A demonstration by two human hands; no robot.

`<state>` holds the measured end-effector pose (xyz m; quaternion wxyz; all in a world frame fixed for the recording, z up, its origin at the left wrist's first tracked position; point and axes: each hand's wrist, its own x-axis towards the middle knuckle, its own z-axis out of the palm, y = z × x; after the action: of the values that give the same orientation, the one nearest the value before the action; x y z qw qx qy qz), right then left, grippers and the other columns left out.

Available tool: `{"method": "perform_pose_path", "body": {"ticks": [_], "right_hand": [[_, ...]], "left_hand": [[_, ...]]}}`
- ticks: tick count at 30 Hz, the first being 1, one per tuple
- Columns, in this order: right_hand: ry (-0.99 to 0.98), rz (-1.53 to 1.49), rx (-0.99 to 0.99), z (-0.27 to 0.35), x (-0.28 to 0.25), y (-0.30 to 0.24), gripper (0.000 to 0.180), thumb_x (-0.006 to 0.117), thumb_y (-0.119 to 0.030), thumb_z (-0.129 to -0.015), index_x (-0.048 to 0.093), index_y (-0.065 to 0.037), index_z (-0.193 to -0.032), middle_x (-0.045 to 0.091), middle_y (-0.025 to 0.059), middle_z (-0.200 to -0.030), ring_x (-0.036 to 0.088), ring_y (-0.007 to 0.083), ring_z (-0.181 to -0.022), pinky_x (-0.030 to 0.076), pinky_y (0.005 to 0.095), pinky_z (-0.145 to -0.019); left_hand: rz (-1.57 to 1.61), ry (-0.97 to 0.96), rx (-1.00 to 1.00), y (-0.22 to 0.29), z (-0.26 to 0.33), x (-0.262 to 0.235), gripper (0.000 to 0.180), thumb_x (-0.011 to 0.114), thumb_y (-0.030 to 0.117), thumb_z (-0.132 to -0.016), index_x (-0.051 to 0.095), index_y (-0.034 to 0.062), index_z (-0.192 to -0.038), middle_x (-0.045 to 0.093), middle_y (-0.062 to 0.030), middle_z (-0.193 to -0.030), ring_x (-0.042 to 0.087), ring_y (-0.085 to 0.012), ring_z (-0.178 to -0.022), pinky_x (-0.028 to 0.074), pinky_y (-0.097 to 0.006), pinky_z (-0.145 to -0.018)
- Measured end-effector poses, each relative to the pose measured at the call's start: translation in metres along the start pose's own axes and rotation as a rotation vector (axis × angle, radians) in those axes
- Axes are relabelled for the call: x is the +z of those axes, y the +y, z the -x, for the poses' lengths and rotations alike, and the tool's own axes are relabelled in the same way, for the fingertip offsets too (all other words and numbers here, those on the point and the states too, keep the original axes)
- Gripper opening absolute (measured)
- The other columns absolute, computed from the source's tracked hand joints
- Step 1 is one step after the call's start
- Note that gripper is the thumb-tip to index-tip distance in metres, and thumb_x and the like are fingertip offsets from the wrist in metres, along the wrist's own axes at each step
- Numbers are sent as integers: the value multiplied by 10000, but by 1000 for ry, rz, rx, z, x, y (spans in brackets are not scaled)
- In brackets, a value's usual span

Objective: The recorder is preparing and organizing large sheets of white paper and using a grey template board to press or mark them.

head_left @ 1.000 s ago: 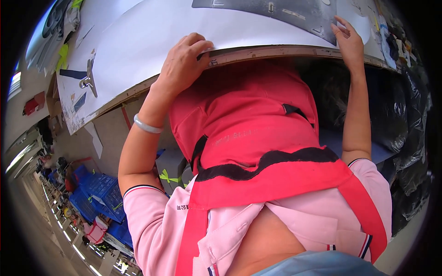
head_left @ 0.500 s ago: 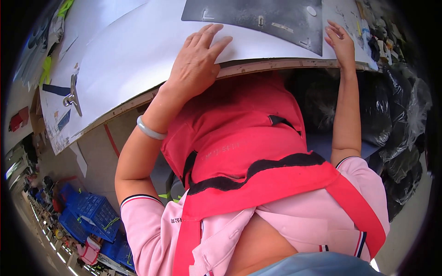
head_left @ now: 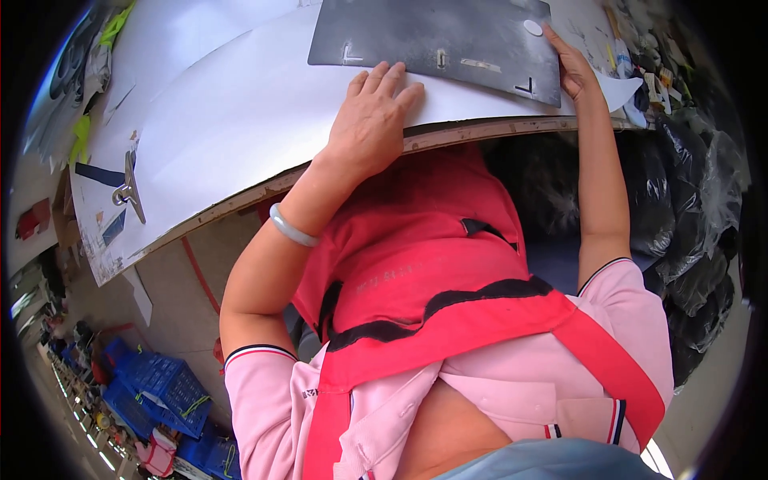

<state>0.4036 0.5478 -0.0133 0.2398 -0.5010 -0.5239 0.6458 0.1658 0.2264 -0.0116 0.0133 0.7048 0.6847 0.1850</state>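
The dark sheet (head_left: 448,44) lies flat on the far part of the white table (head_left: 240,136), and its long axis runs from left to right, along the table's near edge. Its near right corner points toward the person, and a small white disc (head_left: 533,27) sits near its far right corner.

The right hand (head_left: 570,64) is at the right end of the sheet. Its fingers (head_left: 556,40) reach up along the right edge and touch it there. Whether they pinch the edge or only lie against it cannot be told, because the hand is seen from the side and it is small in the picture.

The left hand (head_left: 370,120) rests flat on the white table, just near of the sheet's near edge and a little left of its middle. The fingers are spread a little and straight, and this hand holds nothing. The fingertips come very close to the sheet's edge, maybe touching it. So the sheet lies far from the left hand and left of the right hand, and the right hand is the one already on it.

A pale bracelet (head_left: 292,230) is on the left wrist. Far to the left, a metal clip (head_left: 128,188) lies near the table's left edge. Black bags (head_left: 688,208) are piled under the table on the right, and blue crates (head_left: 156,392) stand on the floor at the lower left.
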Motion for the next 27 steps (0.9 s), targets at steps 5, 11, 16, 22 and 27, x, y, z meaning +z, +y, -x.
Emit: {"method": "perform_pose_path", "body": {"ticks": [5, 11, 16, 22, 27], "right_hand": [[-161, -15, -54, -33, -22, -7, 496, 771, -314, -891, 622, 23, -1223, 715, 98, -1078, 696, 180, -985, 563, 290, -867], [-257, -589, -108, 12, -17, -75, 226, 658, -212, -950, 731, 1, -927, 741, 109, -952, 704, 262, -828, 544, 365, -752], [148, -345, -419, 91, 16, -98, 511, 726, -341, -913, 618, 5, -1273, 678, 90, -1216, 642, 222, -1095, 477, 331, -1003], [301, -345, -553, 148, 15, -103, 534, 562, -376, -1024, 523, 30, -1369, 557, 114, -1378, 522, 239, -1228, 386, 369, -1064], [175, 551, -1311, 95, -49, -69, 543, 438, -347, -1065, 454, 74, -1408, 536, 211, -1375, 579, 244, -1166, 471, 350, -991]], "left_hand": [[-10, 67, 26, 22, -11, 9, 376, 585, 29, -820, 630, 66, -1191, 593, -168, -1277, 531, -343, -1242, 407, -438, -1035], [-27, -23, 73, 67, -66, 24, 217, 607, 91, -822, 653, 64, -1032, 648, -123, -1111, 606, -290, -1066, 470, -378, -899], [4, -112, 152, 105, -139, 47, 230, 677, 137, -815, 706, 28, -1015, 678, -153, -1098, 665, -274, -1029, 552, -378, -802], [626, 496, -122, 34, -173, 34, 233, 653, 98, -786, 711, 36, -1003, 696, -220, -1071, 667, -413, -1011, 544, -472, -847], [730, 1057, -390, -134, -86, -89, 326, 722, 57, -815, 599, -84, -1082, 694, -286, -1012, 689, -420, -926, 547, -464, -842]]}}
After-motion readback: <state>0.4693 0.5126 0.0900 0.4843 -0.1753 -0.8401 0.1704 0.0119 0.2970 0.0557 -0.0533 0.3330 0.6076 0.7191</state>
